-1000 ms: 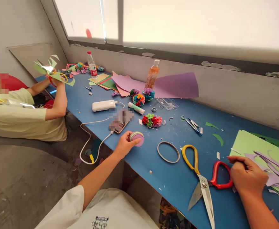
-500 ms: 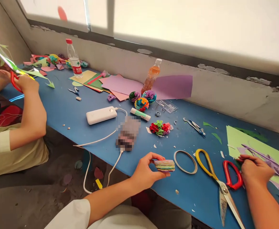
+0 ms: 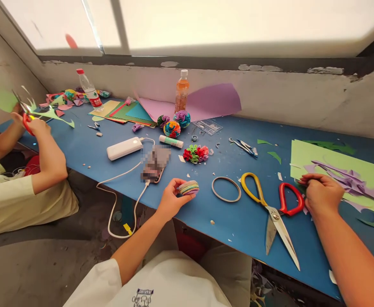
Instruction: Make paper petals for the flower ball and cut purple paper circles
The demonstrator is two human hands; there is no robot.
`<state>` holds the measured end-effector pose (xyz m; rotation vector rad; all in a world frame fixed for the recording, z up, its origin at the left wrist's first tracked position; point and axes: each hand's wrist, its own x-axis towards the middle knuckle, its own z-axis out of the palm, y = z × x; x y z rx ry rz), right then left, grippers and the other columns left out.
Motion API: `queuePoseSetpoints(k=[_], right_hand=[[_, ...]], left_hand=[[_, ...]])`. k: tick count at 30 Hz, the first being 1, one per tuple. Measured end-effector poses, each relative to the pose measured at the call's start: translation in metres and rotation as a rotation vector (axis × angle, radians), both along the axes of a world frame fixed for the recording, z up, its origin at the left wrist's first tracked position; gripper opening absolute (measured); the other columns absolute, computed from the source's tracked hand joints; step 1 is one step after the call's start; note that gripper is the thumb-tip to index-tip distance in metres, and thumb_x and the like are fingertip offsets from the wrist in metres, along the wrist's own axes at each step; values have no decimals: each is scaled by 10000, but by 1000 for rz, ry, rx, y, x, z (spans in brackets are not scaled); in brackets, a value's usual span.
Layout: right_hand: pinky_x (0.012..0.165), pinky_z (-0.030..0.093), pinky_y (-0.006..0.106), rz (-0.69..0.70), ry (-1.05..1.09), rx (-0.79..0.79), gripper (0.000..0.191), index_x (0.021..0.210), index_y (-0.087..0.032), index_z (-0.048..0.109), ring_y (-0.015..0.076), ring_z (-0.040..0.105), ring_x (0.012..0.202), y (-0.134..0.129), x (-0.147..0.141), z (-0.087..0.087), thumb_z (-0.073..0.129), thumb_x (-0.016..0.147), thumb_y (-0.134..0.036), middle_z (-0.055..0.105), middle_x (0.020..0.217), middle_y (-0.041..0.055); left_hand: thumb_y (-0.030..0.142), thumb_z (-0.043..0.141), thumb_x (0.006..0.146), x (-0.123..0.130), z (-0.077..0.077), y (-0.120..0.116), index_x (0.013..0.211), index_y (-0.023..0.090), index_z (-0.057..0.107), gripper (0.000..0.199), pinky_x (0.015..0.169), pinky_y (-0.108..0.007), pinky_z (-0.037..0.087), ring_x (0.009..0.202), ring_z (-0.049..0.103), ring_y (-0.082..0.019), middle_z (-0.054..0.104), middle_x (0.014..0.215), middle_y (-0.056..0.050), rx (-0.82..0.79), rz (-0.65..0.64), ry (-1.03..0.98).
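The large scissors [image 3: 276, 216] lie open on the blue worktop [image 3: 244, 230], blades toward the near edge. Close by their red handle, the right hand [image 3: 324, 196] is clenched at the edge of a light green sheet [image 3: 305, 157] strewn with purple scraps [image 3: 350, 179]; whether it holds anything cannot be told.

The left hand [image 3: 170, 201] grasps the paper stack [image 3: 188, 188] between thumb and fingers, above the worktop's near edge. The stack is small, round and thick, its side banded in pink, yellow, green and purple. A grey ring [image 3: 226, 200] lies flat between it and the scissors.

Beyond the left hand are a phone [image 3: 155, 164] on a white cable [image 3: 109, 213], a power bank [image 3: 124, 148], a glue stick [image 3: 170, 141] and a red-and-green paper cluster [image 3: 195, 154]. Farther back, pleated paper balls [image 3: 172, 129] sit before an upright orange drink bottle [image 3: 182, 94]. At far left, another person [image 3: 30, 183] holds scissors and green paper.
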<state>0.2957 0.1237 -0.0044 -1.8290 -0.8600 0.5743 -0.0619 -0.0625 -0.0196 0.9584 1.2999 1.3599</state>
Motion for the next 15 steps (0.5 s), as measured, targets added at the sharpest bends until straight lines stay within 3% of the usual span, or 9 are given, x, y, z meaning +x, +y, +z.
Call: queuePoseSetpoints(k=[7, 12, 15], right_hand=[[741, 552, 333, 145, 44, 39, 280, 1087, -138, 604, 144, 625, 857, -5, 8, -6, 576, 918, -359, 637, 1028, 53], [660, 539, 280, 229, -49, 50, 246, 1004, -131, 613, 109, 608, 744, -8, 5, -6, 575, 919, -358, 635, 913, 24], [640, 510, 264, 249, -203, 110, 173, 863, -127, 612, 89, 570, 664, -16, 0, -3, 588, 909, -292, 604, 775, -14]], left_hand=[[230, 746, 716, 5, -8, -2, 888, 172, 501, 305, 818, -315, 532, 880, 664, -163, 668, 982, -61, 124, 63, 236], [124, 658, 746, 9, -12, -14, 866, 190, 507, 203, 917, -369, 514, 1004, 651, -185, 680, 1028, -63, 374, 95, 493], [124, 617, 786, 11, -18, -19, 860, 197, 525, 139, 945, -369, 520, 1069, 647, -185, 690, 1065, -71, 559, 38, 624]])
